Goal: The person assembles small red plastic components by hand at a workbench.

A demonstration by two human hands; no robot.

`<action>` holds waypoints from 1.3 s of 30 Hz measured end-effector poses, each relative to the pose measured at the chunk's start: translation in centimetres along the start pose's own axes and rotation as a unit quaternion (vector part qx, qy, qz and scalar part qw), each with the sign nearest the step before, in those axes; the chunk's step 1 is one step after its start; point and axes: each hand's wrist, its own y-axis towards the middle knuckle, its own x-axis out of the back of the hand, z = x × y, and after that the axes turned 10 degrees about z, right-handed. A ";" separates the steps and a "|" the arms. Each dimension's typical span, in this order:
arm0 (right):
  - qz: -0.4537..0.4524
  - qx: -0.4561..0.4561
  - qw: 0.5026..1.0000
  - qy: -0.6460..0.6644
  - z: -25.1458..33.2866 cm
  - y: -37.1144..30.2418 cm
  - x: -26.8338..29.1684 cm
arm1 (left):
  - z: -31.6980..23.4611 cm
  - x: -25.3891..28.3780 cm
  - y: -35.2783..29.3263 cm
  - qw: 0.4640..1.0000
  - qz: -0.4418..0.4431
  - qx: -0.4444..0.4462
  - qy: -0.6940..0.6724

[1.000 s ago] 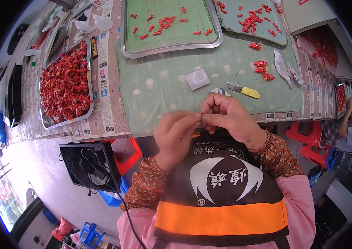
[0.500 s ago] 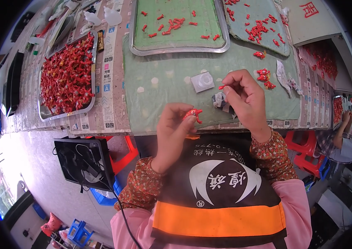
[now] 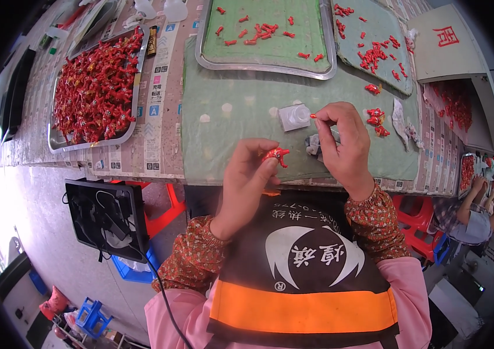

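Note:
My left hand (image 3: 246, 180) pinches a small red toy figure (image 3: 276, 155) with printed markings between thumb and fingers, just above the table's front edge. My right hand (image 3: 349, 148) is closed, thumb and fingertips gripping a tiny red part (image 3: 313, 116), its tip pointing left. That part is close to the right side of a small whitish round cup on a square block (image 3: 295, 117); whether they touch I cannot tell. Below my right fingers lies a crumpled dark and white cloth (image 3: 314, 145), partly hidden by the hand.
Farther back, a green-lined metal tray (image 3: 267, 72) and a second green tray (image 3: 405, 86) bear scattered red parts. Several red figures (image 3: 377, 116) lie right of my hand beside crumpled tissue (image 3: 399, 119). A heaped tray (image 3: 97, 145) stands left; an open box (image 3: 450, 52) is at right.
My right hand has brought the small red part closer to the cup. My left hand still holds the toy figure, nearly in place. The whole view has shifted slightly.

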 end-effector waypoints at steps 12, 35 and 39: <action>0.024 0.028 0.996 -0.077 0.1 0.3 -0.3 | 0.0 0.1 0.0 1.000 0.004 0.002 -0.003; 0.057 -0.344 0.789 0.506 0.3 -1.1 1.7 | -0.1 0.0 0.0 1.000 0.004 -0.003 0.028; 0.063 -0.338 0.787 0.512 0.9 -1.7 1.5 | 0.0 -0.2 0.0 1.000 -0.006 -0.001 -0.002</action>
